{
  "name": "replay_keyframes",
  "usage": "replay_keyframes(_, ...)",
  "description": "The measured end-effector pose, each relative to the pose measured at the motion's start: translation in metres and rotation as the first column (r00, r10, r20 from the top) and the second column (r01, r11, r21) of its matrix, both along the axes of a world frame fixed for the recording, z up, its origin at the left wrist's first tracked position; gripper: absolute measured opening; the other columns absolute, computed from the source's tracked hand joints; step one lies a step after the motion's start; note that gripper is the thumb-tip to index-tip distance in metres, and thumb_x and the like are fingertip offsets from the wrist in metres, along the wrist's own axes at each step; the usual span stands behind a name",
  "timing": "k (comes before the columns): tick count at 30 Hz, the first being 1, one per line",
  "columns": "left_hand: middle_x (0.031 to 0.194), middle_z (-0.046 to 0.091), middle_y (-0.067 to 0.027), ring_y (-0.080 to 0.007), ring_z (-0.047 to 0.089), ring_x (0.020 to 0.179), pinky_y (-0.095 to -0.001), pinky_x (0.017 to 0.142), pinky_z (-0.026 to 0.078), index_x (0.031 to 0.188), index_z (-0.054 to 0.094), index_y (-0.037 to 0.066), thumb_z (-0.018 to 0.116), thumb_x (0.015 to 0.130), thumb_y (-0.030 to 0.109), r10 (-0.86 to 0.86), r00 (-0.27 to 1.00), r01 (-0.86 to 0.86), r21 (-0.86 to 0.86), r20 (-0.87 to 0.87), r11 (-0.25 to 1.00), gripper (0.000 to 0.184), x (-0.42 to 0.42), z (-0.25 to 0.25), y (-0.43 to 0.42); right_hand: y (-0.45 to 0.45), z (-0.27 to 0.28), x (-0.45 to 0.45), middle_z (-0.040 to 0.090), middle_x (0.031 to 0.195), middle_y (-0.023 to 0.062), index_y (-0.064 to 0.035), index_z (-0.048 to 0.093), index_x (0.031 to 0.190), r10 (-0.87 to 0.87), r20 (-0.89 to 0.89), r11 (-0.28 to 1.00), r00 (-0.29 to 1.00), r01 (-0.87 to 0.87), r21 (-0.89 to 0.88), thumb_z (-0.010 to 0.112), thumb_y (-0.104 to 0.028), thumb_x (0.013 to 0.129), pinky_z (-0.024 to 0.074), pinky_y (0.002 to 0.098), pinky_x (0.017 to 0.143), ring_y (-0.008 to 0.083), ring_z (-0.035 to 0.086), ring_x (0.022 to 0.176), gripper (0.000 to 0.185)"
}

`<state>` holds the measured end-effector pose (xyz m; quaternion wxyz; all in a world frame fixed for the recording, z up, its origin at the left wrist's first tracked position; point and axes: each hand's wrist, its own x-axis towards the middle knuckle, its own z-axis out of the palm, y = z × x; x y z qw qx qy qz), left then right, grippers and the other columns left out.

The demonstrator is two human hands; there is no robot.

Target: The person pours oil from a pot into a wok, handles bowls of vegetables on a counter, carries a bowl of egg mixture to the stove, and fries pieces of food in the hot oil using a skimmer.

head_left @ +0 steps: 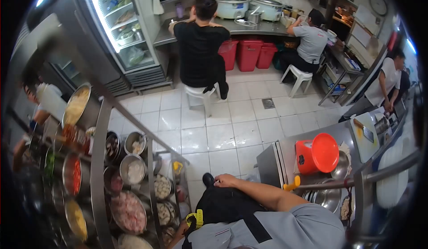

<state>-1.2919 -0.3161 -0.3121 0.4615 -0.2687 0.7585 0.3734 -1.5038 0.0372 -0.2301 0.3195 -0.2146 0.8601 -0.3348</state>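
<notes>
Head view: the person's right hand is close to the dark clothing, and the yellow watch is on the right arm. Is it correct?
Not the arm: the head view shows the yellow watch on the left arm. The right hand is indeed close to the dark clothing.

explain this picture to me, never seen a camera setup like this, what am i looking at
No machine here: a person wears a head camera looking forward and down. Their bare right hand is by the black cloth apron; nothing held can be seen. The left hand cannot be made out; that wrist wears a bright yellow band. To the right, a grey metal counter bears a red-orange scale with a round pan and a white cutting board with a brown-handled knife. To the left, a grey metal rack holds round metal bowls of food.
</notes>
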Motion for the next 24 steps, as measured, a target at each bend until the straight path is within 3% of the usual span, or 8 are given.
replay_keyframes(6, 0.093, 0.064, -0.0209, -0.0287, 0.066, 0.081, -0.0430, 0.064, 0.054, 0.091, 0.064, -0.003, 0.057, 0.072, 0.016, -0.341, 0.935, 0.342, -0.008, -0.099, 0.940, 0.027, -0.174, -0.034, 0.011, 0.054, -0.012, -0.071, 0.064, 0.100, 0.0201, -0.0043, 0.061, 0.108, -0.231, -0.005, 0.973, 0.973, 0.231, 0.027, 0.053, -0.043, 0.083, 0.0470, 0.0414, 0.084, 0.0352, 0.060, 0.096, 0.047)
replay_keyframes(8, 0.092, 0.065, -0.0209, -0.0281, 0.066, 0.081, -0.0425, 0.065, 0.054, 0.089, 0.065, -0.003, 0.057, 0.072, 0.016, -0.514, 0.841, 0.510, -0.072, -0.171, 0.857, 0.026, -0.248, -0.048, 0.018, 0.071, -0.013, -0.095, 0.064, 0.101, 0.0197, -0.0048, 0.061, 0.108, -0.323, 0.008, 0.944, 0.946, 0.322, 0.069, 0.052, -0.044, 0.084, 0.0470, 0.0410, 0.084, 0.0350, 0.060, 0.097, 0.047)
replay_keyframes(11, 0.093, 0.065, -0.0237, -0.0307, 0.067, 0.084, -0.0432, 0.066, 0.055, 0.087, 0.065, -0.005, 0.054, 0.072, 0.012, -0.787, 0.572, 0.722, -0.314, -0.231, 0.617, 0.025, -0.363, -0.070, 0.047, 0.091, -0.011, -0.123, 0.064, 0.102, 0.0186, -0.0071, 0.061, 0.110, -0.415, -0.008, 0.907, 0.910, 0.415, 0.069, 0.051, -0.046, 0.084, 0.0470, 0.0402, 0.085, 0.0343, 0.060, 0.097, 0.047)
replay_keyframes(12, 0.095, 0.064, -0.0251, -0.0339, 0.066, 0.085, -0.0446, 0.067, 0.055, 0.089, 0.064, -0.006, 0.053, 0.072, 0.010, -0.764, 0.572, 0.648, -0.406, -0.299, 0.645, 0.025, -0.397, -0.071, 0.058, 0.092, -0.014, -0.129, 0.064, 0.103, 0.0184, -0.0075, 0.061, 0.110, -0.446, -0.027, 0.892, 0.895, 0.447, 0.063, 0.051, -0.046, 0.084, 0.0470, 0.0400, 0.085, 0.0340, 0.060, 0.097, 0.047)
replay_keyframes(14, 0.100, 0.063, -0.0240, -0.0361, 0.064, 0.091, -0.0455, 0.066, 0.057, 0.093, 0.062, -0.006, 0.051, 0.074, 0.009, -0.315, 0.943, 0.301, -0.132, -0.109, 0.945, 0.026, -0.471, -0.028, 0.100, 0.097, -0.017, -0.140, 0.065, 0.100, 0.0170, -0.0071, 0.063, 0.105, -0.529, -0.022, 0.848, 0.849, 0.529, 0.017, 0.054, -0.047, 0.082, 0.0477, 0.0398, 0.083, 0.0341, 0.061, 0.095, 0.047)
replay_keyframes(16, 0.103, 0.062, -0.0228, -0.0377, 0.063, 0.092, -0.0446, 0.062, 0.058, 0.096, 0.061, -0.006, 0.051, 0.076, 0.010, -0.236, 0.929, 0.235, -0.037, -0.284, 0.971, 0.027, -0.526, -0.017, 0.125, 0.104, -0.017, -0.146, 0.065, 0.100, 0.0163, -0.0073, 0.063, 0.105, -0.599, 0.002, 0.801, 0.801, 0.599, 0.002, 0.055, -0.047, 0.082, 0.0480, 0.0389, 0.082, 0.0327, 0.061, 0.094, 0.046)
replay_keyframes(19, 0.101, 0.062, -0.0217, -0.0366, 0.064, 0.088, -0.0445, 0.061, 0.059, 0.095, 0.061, -0.005, 0.050, 0.077, 0.010, -0.265, 0.894, 0.286, 0.002, -0.362, 0.958, 0.027, -0.584, 0.011, 0.161, 0.117, -0.026, -0.148, 0.065, 0.100, 0.0151, -0.0077, 0.063, 0.106, -0.740, -0.030, 0.672, 0.672, 0.740, -0.005, 0.057, -0.047, 0.082, 0.0483, 0.0368, 0.082, 0.0302, 0.062, 0.094, 0.046)
replay_keyframes(24, 0.098, 0.062, -0.0217, -0.0365, 0.065, 0.078, -0.0440, 0.055, 0.058, 0.094, 0.062, -0.006, 0.052, 0.076, 0.010, -0.493, 0.799, 0.508, -0.050, -0.345, 0.860, 0.027, -0.641, -0.004, 0.190, 0.129, -0.021, -0.134, 0.066, 0.097, 0.0143, -0.0081, 0.064, 0.104, -0.873, -0.034, 0.488, 0.487, 0.871, -0.059, 0.056, -0.048, 0.083, 0.0487, 0.0352, 0.080, 0.0290, 0.063, 0.092, 0.046)
